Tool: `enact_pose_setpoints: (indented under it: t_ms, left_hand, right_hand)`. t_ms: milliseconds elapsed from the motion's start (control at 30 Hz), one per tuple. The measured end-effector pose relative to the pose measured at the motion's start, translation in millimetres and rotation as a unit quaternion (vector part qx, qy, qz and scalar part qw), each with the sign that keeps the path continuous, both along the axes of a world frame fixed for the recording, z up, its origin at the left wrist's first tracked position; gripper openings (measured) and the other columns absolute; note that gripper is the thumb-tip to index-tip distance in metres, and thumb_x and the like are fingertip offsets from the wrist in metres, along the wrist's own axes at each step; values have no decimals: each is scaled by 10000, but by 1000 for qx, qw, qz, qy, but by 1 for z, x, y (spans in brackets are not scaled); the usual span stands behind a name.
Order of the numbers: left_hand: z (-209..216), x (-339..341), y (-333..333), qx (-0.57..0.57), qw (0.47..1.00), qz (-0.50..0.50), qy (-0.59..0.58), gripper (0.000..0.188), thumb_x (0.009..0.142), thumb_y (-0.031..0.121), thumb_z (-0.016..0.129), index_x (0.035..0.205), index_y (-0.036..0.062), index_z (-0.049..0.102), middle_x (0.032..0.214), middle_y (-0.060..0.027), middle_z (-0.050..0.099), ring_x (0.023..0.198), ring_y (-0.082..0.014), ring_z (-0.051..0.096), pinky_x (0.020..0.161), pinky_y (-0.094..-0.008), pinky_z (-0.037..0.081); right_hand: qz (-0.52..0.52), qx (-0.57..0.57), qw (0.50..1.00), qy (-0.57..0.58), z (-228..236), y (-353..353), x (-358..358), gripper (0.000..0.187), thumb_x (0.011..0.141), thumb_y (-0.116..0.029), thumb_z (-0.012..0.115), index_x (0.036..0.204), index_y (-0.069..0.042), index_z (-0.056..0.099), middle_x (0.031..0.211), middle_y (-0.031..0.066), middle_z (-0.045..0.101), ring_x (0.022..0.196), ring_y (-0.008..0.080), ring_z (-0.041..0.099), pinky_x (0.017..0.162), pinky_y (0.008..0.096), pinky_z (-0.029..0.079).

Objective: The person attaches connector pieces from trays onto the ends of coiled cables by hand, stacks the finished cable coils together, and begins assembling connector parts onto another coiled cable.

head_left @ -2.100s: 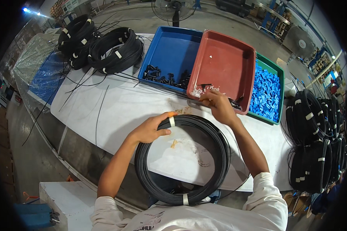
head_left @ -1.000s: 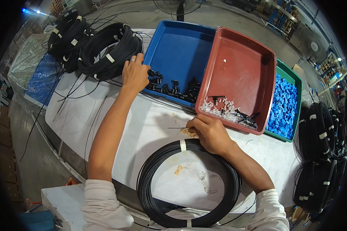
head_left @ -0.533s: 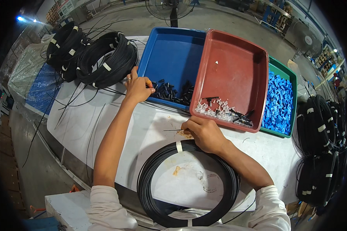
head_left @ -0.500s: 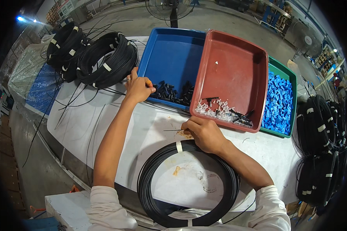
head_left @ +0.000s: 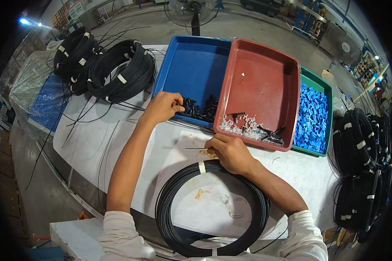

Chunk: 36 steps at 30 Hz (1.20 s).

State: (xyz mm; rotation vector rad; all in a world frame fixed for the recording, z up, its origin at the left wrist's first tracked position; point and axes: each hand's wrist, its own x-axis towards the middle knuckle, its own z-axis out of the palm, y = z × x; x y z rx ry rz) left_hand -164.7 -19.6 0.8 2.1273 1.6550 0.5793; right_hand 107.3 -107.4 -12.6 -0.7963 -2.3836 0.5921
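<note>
A coil of black cable (head_left: pixel 213 209), bound with white tape, lies on the white table (head_left: pixel 130 143) in front of me. My right hand (head_left: pixel 228 152) rests at the coil's far edge and pinches the thin free cable end, which points left. My left hand (head_left: pixel 163 106) reaches into the near rim of the blue tray (head_left: pixel 191 65) and closes its fingers on a small black part from the pile (head_left: pixel 198 108) there. Beside it, the red tray (head_left: pixel 259 82) holds clear and black small parts along its near edge.
A green tray (head_left: pixel 313 117) of blue parts stands right of the red one. More black cable coils lie at the far left (head_left: pixel 113 74) and hang at the right (head_left: pixel 361 156). Loose cables trail over the table's left side. A fan (head_left: pixel 191 11) stands beyond.
My left hand left the coil, reached out toward the far-left coils, then drew back right to the black parts in the blue tray. My right hand came from the red tray to the coil's edge.
</note>
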Motion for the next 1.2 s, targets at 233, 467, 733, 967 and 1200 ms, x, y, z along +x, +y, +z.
enact_pose_setpoints:
  t_ms: [233,467,733,967,1200]
  left_hand:
    - [-15,2,14,34,997,-37,-63,309,835,-58,675,1135,12,703,907,-138,729,741,-245,650,744,-329,525]
    - [-9,4,8,147,989,-18,-9,423,878,-95,567,1255,84,634,1074,-159,720,930,-307,702,805,-383,545]
    - [1,-1,-3,47,983,-12,175,264,732,-40,602,918,60,761,1023,-101,722,948,-296,675,862,-432,509]
    - [-6,16,4,243,964,-19,109,293,805,-20,606,1055,71,729,1130,-80,678,1057,-278,630,935,-441,476]
    - [8,27,8,179,957,-117,196,174,821,32,652,955,92,746,994,-36,688,991,-261,649,849,-424,518]
  right_hand:
    - [4,2,1000,-7,-1,-2,-2,204,790,9,649,990,-24,664,906,145,654,811,357,666,717,426,542]
    - [2,-7,1000,-4,-4,0,-1,214,785,10,653,996,-27,663,909,137,649,818,351,662,724,423,539]
    - [-5,-6,1000,-14,-2,0,-2,215,775,-6,654,989,-27,662,915,127,653,811,353,669,721,428,541]
    - [1,-3,1000,9,-6,1,1,213,769,-11,651,981,-27,661,901,128,654,795,361,668,702,440,536]
    - [0,-13,1000,2,-4,0,1,172,783,-37,655,953,-34,624,895,126,646,819,358,666,699,462,525]
